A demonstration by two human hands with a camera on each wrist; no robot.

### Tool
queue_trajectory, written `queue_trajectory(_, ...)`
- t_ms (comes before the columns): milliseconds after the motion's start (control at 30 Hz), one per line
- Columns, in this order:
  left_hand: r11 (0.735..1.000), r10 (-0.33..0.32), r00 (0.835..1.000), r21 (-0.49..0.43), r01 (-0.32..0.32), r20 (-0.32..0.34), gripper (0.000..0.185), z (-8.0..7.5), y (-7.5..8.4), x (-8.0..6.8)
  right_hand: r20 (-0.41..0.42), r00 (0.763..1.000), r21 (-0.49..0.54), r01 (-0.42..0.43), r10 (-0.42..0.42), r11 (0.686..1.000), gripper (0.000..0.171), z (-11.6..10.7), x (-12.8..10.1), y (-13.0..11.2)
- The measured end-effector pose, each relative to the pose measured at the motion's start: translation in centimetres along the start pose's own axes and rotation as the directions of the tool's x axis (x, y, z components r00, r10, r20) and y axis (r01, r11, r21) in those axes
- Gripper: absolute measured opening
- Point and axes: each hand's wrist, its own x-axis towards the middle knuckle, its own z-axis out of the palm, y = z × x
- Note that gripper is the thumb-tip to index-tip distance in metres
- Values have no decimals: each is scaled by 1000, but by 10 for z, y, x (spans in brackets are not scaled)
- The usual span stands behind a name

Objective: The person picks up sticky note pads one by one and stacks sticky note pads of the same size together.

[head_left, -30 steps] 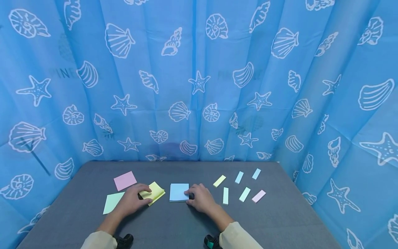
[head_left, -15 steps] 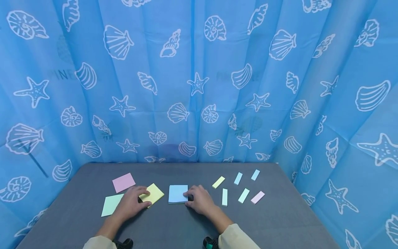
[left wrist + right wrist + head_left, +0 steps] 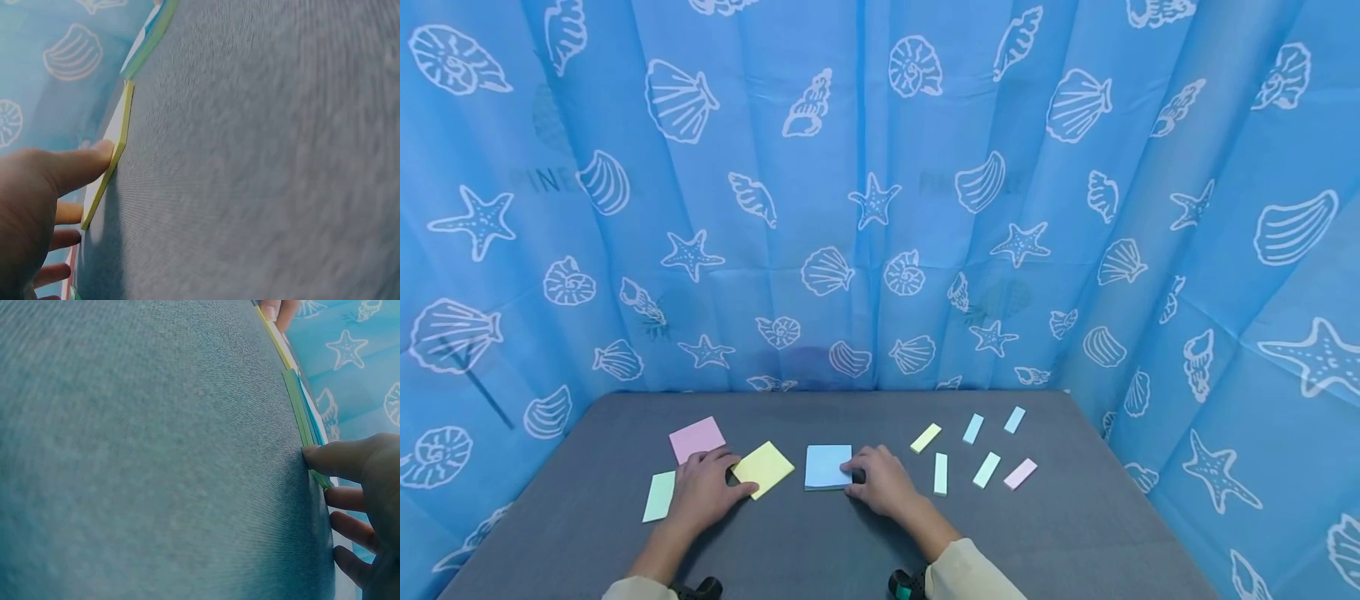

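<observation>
My left hand (image 3: 703,490) lies flat on the grey table (image 3: 820,542). Its thumb (image 3: 78,165) touches the left edge of a yellow sticky pad (image 3: 763,468), which shows edge-on in the left wrist view (image 3: 127,115). The hand partly covers a green note (image 3: 658,497), and a pink note (image 3: 697,437) lies just beyond its fingers. My right hand (image 3: 880,482) touches the right edge of a blue sticky pad (image 3: 828,466). The right wrist view shows its thumb (image 3: 331,459) pressed against the side of that stack (image 3: 300,409). Neither hand lifts anything.
Several small paper strips lie right of my right hand: a yellow strip (image 3: 927,437), a green strip (image 3: 941,473), a pink strip (image 3: 1020,473) and pale blue ones. A blue shell-print curtain (image 3: 880,208) closes in the table on three sides.
The yellow pad's lifted, bent sheets now lie flat. My left hand has slid left, off the pad and over more of the green note. The right hand has stayed on the blue pad.
</observation>
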Motion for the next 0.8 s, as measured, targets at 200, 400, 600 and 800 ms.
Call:
queue_trajectory(200, 996, -51, 999, -70, 50, -16, 63, 5, 1, -2, -5, 1000, -3, 1, -1, 1000, 29, 2, 0, 1)
queue_trajectory(400, 990, -76, 995, -120, 68, -61, 64, 8, 4, -3, 2, 1000, 0, -13, 13, 1000, 29, 3, 1, 1)
queue_trajectory(600, 985, -87, 993, -159, 73, -81, 63, 7, 10, -2, 6, 1000, 6, -19, 19, 1000, 29, 3, 1, 2)
queue_trajectory(800, 955, -148, 984, -273, 116, -98, 55, 9, 15, -6, -9, 1000, 1, -14, 14, 1000, 29, 4, 0, 2)
